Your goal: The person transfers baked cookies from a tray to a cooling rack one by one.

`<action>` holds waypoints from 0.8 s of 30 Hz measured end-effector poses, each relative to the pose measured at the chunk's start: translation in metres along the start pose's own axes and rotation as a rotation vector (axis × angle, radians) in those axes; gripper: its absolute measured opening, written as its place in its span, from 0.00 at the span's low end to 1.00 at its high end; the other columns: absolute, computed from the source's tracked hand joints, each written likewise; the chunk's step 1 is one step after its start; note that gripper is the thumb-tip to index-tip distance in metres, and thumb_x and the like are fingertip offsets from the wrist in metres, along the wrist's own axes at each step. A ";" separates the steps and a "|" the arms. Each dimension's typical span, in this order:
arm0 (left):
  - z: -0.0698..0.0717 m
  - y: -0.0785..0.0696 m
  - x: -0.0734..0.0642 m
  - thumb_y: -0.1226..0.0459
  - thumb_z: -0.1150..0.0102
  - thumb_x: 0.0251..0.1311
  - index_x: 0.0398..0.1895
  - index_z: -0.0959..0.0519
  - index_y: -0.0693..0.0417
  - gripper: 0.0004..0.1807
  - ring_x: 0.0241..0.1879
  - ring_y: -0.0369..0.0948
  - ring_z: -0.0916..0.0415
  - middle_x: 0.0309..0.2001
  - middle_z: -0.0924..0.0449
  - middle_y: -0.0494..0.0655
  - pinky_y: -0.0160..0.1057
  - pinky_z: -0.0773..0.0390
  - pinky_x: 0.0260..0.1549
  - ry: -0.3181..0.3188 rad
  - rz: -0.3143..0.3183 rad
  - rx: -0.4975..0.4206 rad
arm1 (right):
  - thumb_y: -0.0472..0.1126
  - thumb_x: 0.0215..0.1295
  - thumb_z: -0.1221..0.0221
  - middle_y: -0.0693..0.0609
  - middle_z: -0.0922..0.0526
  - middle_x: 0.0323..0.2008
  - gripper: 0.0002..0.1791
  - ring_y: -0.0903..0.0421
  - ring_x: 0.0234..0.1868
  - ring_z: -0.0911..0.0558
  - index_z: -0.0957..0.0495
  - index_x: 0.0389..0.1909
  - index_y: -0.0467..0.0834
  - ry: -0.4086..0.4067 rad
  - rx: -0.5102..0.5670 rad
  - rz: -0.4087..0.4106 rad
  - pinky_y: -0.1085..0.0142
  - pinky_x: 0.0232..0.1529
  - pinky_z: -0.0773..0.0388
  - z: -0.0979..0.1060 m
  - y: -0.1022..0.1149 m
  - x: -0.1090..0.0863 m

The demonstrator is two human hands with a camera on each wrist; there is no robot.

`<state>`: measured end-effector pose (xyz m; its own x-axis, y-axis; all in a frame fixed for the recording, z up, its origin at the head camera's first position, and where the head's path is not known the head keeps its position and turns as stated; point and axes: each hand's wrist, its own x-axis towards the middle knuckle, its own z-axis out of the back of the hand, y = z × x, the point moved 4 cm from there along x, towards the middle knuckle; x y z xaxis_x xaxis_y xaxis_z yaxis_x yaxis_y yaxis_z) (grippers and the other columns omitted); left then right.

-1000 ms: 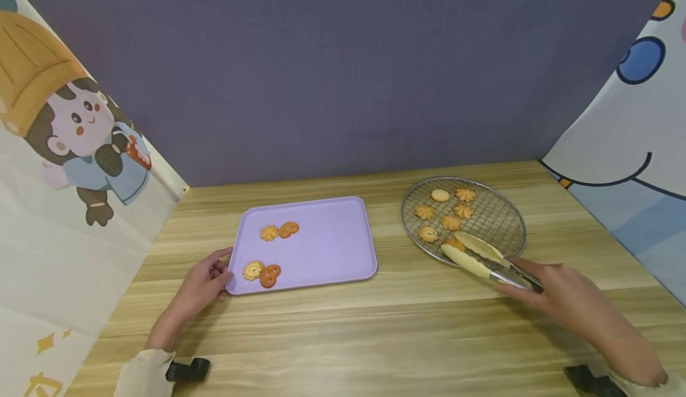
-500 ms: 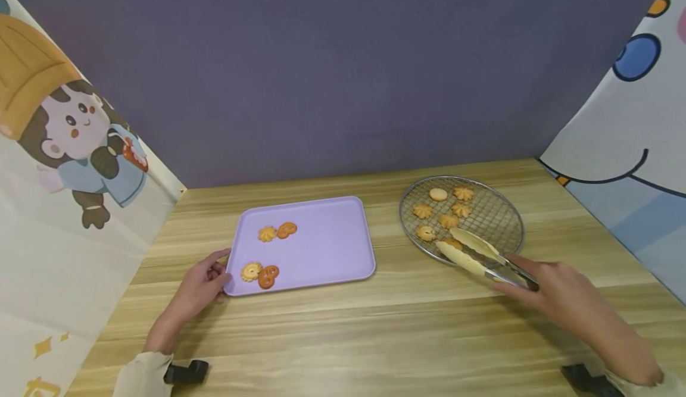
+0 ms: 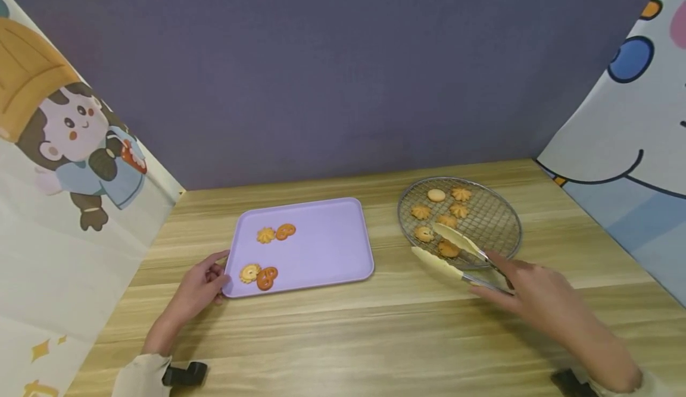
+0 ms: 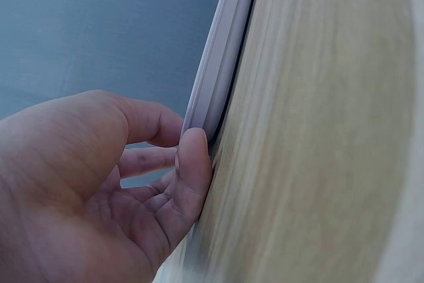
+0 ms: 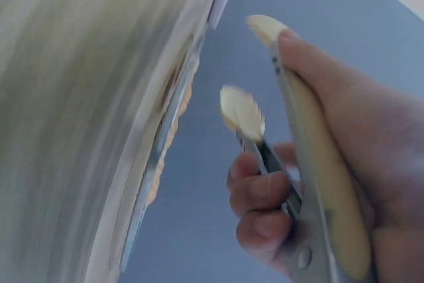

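Cream-tipped metal tongs [image 3: 461,241] stand apart at the tips above the near part of a round wire rack [image 3: 490,218], just right of the purple tray [image 3: 321,242]. The right hand [image 3: 541,302] grips them, thumb along one arm and fingers curled round the other. From the head view a browned cookie [image 3: 448,249] on the rack appears in the gap between the tips; the right wrist view instead catches the rack almost edge-on and shows both tips clear of it, with only the backdrop between them. Six more cookies lie on the rack, among them a pale oval cookie [image 3: 436,195] and a ring cookie [image 3: 424,234].

The left hand [image 3: 200,284] is at the left end of the tray; the left wrist view brings out what the head view leaves small, thumb and fingers pinching its rim. On the tray, a flower cookie [image 3: 265,235] touches a pretzel [image 3: 286,231], with a similar touching pair nearer the person. Tray and rack share a wood-grain surface [image 3: 332,343]; a dark grey-violet wall [image 3: 343,75] rises behind the tray, and a panel with a cartoon chef [image 3: 96,141] stands to its left.

Half a second earlier the tips flanked the browned cookie and partly covered it; now they have shifted toward the tray, leaving it more exposed. The left hand stays at the rim, and the four pieces on the tray keep their places.
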<state>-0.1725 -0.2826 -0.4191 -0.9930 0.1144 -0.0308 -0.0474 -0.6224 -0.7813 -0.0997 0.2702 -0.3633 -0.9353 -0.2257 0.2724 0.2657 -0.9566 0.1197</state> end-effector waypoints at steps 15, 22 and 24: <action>0.000 0.002 0.002 0.71 0.50 0.57 0.63 0.40 0.60 0.28 0.21 0.40 0.29 0.35 0.31 0.58 0.37 0.22 0.14 -0.001 0.009 -0.005 | 0.76 0.37 0.47 0.36 0.22 0.41 0.55 0.48 0.19 0.24 0.39 0.63 0.44 -0.085 -0.112 0.077 0.67 0.06 0.39 0.006 0.032 0.014; -0.001 0.003 0.002 0.71 0.50 0.57 0.62 0.40 0.60 0.28 0.21 0.40 0.29 0.34 0.31 0.59 0.38 0.22 0.15 -0.002 0.003 -0.015 | 0.76 0.36 0.46 0.43 0.20 0.30 0.54 0.52 0.18 0.24 0.36 0.61 0.44 -0.214 -0.133 0.277 0.68 0.06 0.38 0.008 0.062 0.029; 0.000 0.003 0.002 0.71 0.50 0.57 0.62 0.40 0.60 0.28 0.21 0.40 0.29 0.35 0.31 0.59 0.38 0.22 0.15 -0.005 0.003 -0.011 | 0.77 0.37 0.48 0.44 0.20 0.29 0.54 0.53 0.16 0.25 0.35 0.60 0.43 -0.215 -0.141 0.313 0.69 0.06 0.39 0.008 0.070 0.034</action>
<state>-0.1743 -0.2840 -0.4215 -0.9936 0.1085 -0.0298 -0.0435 -0.6145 -0.7877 -0.1109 0.1966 -0.3384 -0.7403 -0.4807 0.4700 0.4814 -0.8670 -0.1285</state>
